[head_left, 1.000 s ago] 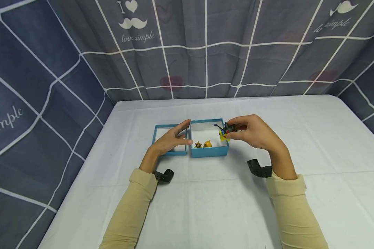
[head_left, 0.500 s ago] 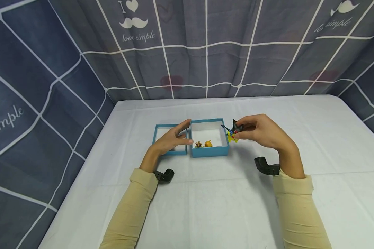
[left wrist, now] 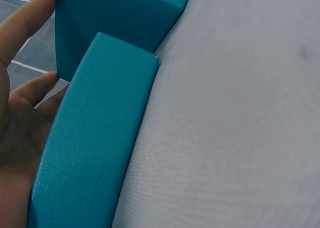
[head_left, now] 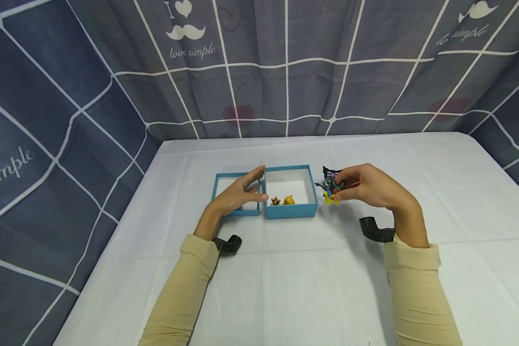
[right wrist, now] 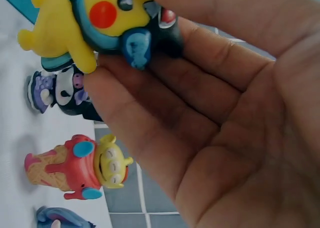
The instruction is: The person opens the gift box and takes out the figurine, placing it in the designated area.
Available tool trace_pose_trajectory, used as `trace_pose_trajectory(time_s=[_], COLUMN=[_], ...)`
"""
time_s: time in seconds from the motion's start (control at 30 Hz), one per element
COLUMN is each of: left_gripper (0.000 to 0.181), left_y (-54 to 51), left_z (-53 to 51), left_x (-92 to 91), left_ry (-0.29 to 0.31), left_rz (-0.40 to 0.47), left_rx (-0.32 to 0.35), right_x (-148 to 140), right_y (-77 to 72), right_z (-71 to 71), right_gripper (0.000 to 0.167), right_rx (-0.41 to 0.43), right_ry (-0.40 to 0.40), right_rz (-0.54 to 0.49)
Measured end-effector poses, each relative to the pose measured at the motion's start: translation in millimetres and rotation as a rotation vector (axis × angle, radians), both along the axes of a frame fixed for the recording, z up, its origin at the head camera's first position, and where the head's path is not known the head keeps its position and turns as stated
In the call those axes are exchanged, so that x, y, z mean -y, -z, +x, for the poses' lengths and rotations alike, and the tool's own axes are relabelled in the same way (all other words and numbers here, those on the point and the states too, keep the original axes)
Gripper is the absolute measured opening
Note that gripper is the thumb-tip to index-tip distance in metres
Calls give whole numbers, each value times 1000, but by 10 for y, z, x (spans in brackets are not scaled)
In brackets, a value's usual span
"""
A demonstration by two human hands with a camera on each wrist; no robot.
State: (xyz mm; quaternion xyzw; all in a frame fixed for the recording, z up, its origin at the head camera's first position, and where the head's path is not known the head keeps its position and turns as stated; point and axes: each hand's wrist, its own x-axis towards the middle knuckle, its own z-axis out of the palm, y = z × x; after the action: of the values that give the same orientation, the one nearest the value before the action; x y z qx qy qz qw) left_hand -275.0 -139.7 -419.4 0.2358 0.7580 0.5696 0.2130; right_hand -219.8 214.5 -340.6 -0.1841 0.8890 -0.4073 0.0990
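A white cloth-covered table [head_left: 294, 288] spreads beneath the fingers; an open blue rectangular box [head_left: 290, 211] meets the outstretched fingertips of the left hand [head_left: 237, 196]; a shallow blue tray [head_left: 244, 213] lies beneath that hand; the right hand [head_left: 372, 188] pinches a glossy yellow, red-cheeked figurine [right wrist: 54, 25] between thumb and fingers; two golden ornaments [head_left: 289, 200] lie boxed near the left thumb.

The left hand [head_left: 237, 196] is partly hiding the lid [head_left: 242, 213]; the right wrist view is cropping a blue toy [right wrist: 62, 217] at seven o'clock.
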Motion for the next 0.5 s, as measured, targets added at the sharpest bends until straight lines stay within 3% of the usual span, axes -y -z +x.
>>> trace_pose_trajectory(time_s=[0.3,0.5], left_gripper=[87,86], left_y=[-16,-208], left_z=[3,116], left_x=[-10,-34], left_ry=[8,13], left_rz=[8,7], left_rx=[21,29], right_x=[-11,-15], right_y=[121,173], right_z=[-55,-82], right_gripper=[25,23], right_rx=[9,10], right_ry=[-13,-35], right_rz=[28,41])
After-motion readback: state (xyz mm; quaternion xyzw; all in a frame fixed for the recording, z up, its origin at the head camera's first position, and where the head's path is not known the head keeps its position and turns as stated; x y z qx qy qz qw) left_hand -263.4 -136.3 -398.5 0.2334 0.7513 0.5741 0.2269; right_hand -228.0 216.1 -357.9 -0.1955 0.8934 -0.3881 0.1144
